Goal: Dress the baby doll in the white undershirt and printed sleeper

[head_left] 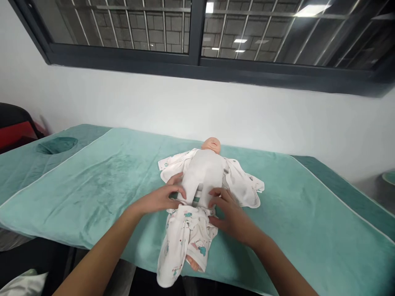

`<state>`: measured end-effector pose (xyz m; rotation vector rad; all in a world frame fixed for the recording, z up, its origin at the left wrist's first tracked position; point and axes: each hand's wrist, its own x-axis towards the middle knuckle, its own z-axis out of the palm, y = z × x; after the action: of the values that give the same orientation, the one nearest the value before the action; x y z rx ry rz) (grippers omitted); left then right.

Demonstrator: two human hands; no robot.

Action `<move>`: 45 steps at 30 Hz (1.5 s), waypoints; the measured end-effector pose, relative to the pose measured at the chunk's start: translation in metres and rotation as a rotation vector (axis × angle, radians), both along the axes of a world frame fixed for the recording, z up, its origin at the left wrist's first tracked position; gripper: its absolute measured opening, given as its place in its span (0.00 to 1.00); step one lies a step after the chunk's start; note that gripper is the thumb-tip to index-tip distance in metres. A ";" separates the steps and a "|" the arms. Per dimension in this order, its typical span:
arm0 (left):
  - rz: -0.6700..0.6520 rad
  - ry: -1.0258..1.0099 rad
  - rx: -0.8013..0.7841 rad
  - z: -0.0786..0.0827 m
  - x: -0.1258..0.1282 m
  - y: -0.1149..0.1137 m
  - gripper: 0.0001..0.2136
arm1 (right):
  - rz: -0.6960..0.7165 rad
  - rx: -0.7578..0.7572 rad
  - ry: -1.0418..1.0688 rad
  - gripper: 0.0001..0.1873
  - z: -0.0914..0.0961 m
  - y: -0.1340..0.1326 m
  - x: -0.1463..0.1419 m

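Observation:
A baby doll [210,164] lies on its back on the teal bed cover, head toward the wall. Its torso and upper legs are white fabric. Printed baby pants [177,234] cover its lower legs, and a bare foot [193,262] shows at one cuff. Beneath the torso a white baby jacket [243,185] is spread out, both sleeves to the sides. My left hand [163,197] rests against the doll's leg on the left, fingers curved and apart. Over the other leg is my right hand [226,211], fingers spread, thumb by the pants' waistband.
The teal bed cover [101,185] stretches to both sides, with a face hole [57,145] at the left end. Behind it rises a white wall [154,102] below a dark-framed window [197,61]. A black and red object [17,133] stands at the far left.

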<state>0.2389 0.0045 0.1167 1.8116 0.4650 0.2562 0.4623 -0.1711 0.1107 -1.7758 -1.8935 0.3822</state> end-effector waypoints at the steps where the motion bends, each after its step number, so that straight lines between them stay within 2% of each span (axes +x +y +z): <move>1: 0.003 -0.015 0.031 0.002 0.002 -0.005 0.10 | 0.008 -0.005 0.008 0.10 0.002 0.001 0.000; 4: -0.023 0.009 0.146 0.008 0.008 -0.018 0.07 | 0.058 0.006 -0.005 0.08 0.003 0.005 0.004; 7: -0.023 0.005 0.226 0.011 0.012 -0.025 0.06 | 0.059 0.090 -0.060 0.06 0.001 0.013 0.014; 12: 0.013 0.001 0.334 0.008 0.016 -0.022 0.03 | -0.059 0.178 -0.063 0.06 -0.015 0.029 0.022; 16: 0.092 -0.061 0.435 0.006 0.020 -0.020 0.07 | -0.132 0.268 -0.082 0.04 -0.026 0.030 0.018; 18: 0.124 -0.059 0.467 0.006 0.022 -0.021 0.09 | -0.165 0.290 -0.078 0.10 -0.026 0.030 0.020; 21: 0.084 0.022 0.520 0.007 0.023 -0.024 0.15 | -0.189 0.307 -0.143 0.18 -0.022 0.035 0.029; 25: -0.001 0.095 0.629 0.007 0.021 -0.027 0.12 | -0.183 0.280 -0.290 0.28 -0.019 0.049 0.042; 27: -0.009 0.097 0.649 0.005 0.021 -0.028 0.09 | -0.163 0.255 -0.313 0.29 -0.021 0.055 0.044; 30: 0.064 0.072 0.703 -0.002 0.026 -0.023 0.05 | -0.139 0.225 -0.295 0.27 -0.024 0.060 0.046; 33: 0.200 0.078 0.754 -0.011 0.040 -0.009 0.05 | -0.158 0.217 -0.200 0.23 -0.022 0.065 0.054; 35: 0.313 0.058 0.702 -0.016 0.055 0.003 0.04 | -0.202 0.211 -0.059 0.21 -0.017 0.072 0.064; 39: 0.540 -0.124 0.455 -0.022 0.089 0.023 0.03 | -0.331 0.241 0.322 0.12 -0.012 0.098 0.088; 42: 0.641 -0.230 0.309 -0.031 0.108 0.028 0.06 | -0.405 0.293 0.464 0.09 -0.023 0.116 0.095; 45: 0.660 -0.232 0.196 -0.044 0.107 0.033 0.09 | -0.463 0.352 0.567 0.10 -0.042 0.122 0.089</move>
<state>0.3463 0.0374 0.0722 1.7365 0.8866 0.9829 0.5512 -0.0486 0.0687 -1.5850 -1.0490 0.3109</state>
